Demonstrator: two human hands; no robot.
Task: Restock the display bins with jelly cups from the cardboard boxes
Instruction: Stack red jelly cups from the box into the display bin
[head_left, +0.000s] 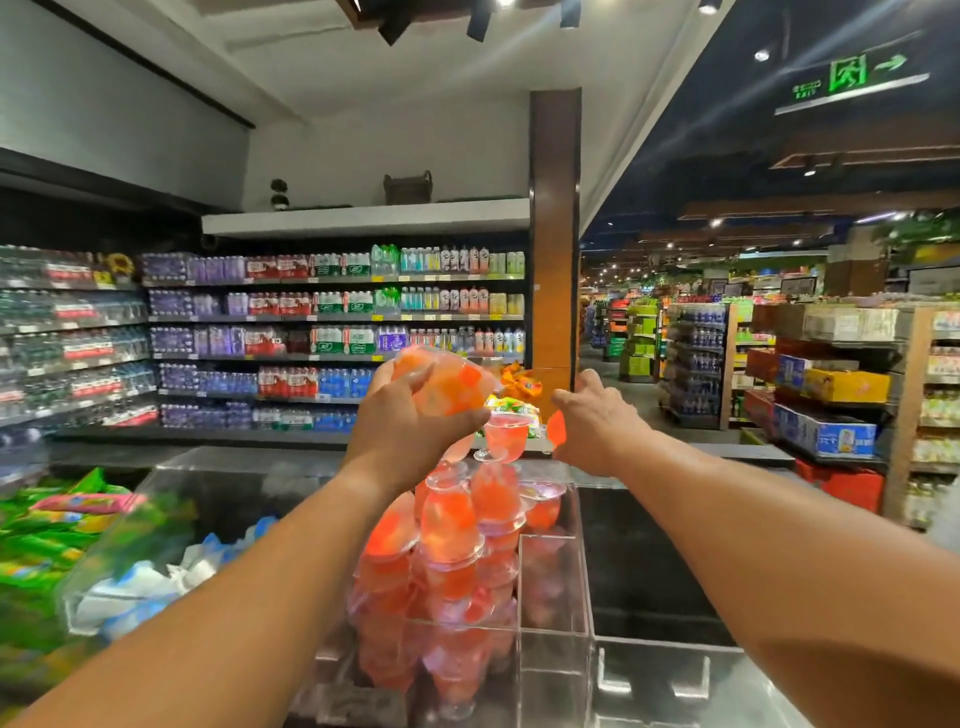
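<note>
1. Fingers of your left hand (415, 415) are curled round a clutch of orange jelly cups (447, 382), held up above the clear display bin (553, 587). More than one cup is in that grip, though how many is blurred.
2. Your right hand (597, 415) pinches a single orange cup (557, 427) low at its left side; only a sliver of it shows, so the grip itself is hard to read.
3. Below both hands the stacked cups (457, 525) rise over the bin's rim. The pile leans, rounded bottoms and flat lids facing every way.
4. Handling, as a judgement: these cups look light and thin-walled, smooth and a little slippery, with film lids that may dent or split. Take each by the rim or wall — not by pressing the lid.
5. Set them near the bin's far edge where the heap is lower; dropped on the peak, they would likely roll off.
6. Beside the bin on the left lie white-and-blue packets (156, 577) and green snack bags (47, 540). No cardboard box shows close by.
</note>
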